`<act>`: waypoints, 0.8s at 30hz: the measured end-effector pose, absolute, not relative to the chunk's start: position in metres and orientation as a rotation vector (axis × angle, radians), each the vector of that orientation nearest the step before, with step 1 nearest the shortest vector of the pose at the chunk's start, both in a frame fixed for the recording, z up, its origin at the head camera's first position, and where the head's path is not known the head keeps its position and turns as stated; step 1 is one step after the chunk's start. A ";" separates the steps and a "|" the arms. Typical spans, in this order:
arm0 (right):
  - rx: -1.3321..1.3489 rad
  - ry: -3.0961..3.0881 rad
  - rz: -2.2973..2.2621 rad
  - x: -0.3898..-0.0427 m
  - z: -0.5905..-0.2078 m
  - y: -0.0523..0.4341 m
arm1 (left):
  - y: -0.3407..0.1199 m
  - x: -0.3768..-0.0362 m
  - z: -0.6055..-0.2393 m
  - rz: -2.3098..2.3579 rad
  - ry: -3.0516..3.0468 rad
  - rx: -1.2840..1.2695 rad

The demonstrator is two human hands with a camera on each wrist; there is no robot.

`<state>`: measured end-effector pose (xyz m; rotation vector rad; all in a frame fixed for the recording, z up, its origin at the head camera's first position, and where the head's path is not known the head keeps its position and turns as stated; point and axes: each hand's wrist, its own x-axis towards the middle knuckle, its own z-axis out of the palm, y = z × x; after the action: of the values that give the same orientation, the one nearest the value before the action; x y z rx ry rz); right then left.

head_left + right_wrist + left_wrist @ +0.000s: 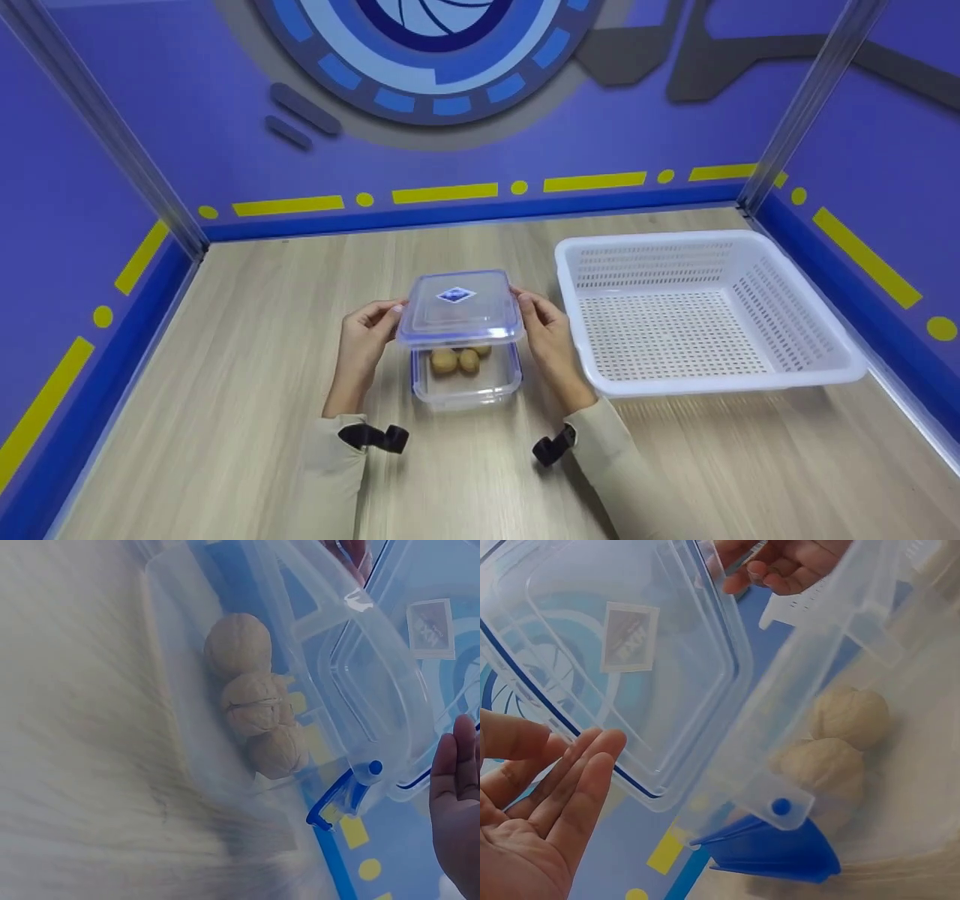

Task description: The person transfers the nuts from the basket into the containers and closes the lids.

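A clear lid (457,319) with a blue seal and a small label is held over a clear plastic food box (466,391). My left hand (367,337) pinches the lid's left edge between thumb and fingers, and my right hand (546,330) grips the opposite edge. Tilted, the lid covers the back part of the box in the head view and leaves its front uncovered. Several walnuts (255,701) lie together inside the box. A blue clip (772,847) hangs folded outward from the box's side in the left wrist view.
To the right of the box stands a white perforated plastic basket (712,384), close to my right forearm. Blue printed panels (465,169) wall in the wood-grain table (262,337) at the back and both sides.
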<state>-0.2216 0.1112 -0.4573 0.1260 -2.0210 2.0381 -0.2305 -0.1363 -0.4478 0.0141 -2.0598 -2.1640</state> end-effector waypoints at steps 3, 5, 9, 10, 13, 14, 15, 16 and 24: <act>0.094 -2.041 2.018 -0.220 -0.454 0.111 | -0.135 -0.232 -0.450 -2.128 -2.080 0.028; 0.085 -2.041 2.024 -0.224 -0.458 0.111 | -0.134 -0.232 -0.452 -2.101 -2.095 0.027; 0.072 -2.050 2.039 -0.232 -0.472 0.114 | -0.133 -0.233 -0.455 -2.010 -2.160 0.029; 0.070 -2.060 2.035 -0.234 -0.475 0.114 | -0.132 -0.233 -0.456 -1.972 -2.187 0.027; 0.067 -2.102 1.993 -0.235 -0.478 0.114 | -0.131 -0.232 -0.457 -1.808 -2.280 -0.018; 0.075 -2.119 1.971 -0.235 -0.479 0.114 | -0.130 -0.232 -0.458 -1.748 -2.309 -0.034; 0.081 -2.130 1.958 -0.235 -0.479 0.113 | -0.129 -0.232 -0.459 -1.693 -2.330 -0.054; 0.092 -2.140 1.942 -0.235 -0.480 0.113 | -0.128 -0.231 -0.460 -1.643 -2.345 -0.073; 0.150 -2.264 1.699 -0.236 -0.483 0.112 | -0.123 -0.230 -0.466 -1.463 -2.470 -0.190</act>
<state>-0.2356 0.1117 -0.4826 0.1498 -2.2639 1.6986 -0.2297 -0.1231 -0.4660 -0.1904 -2.4703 -1.4635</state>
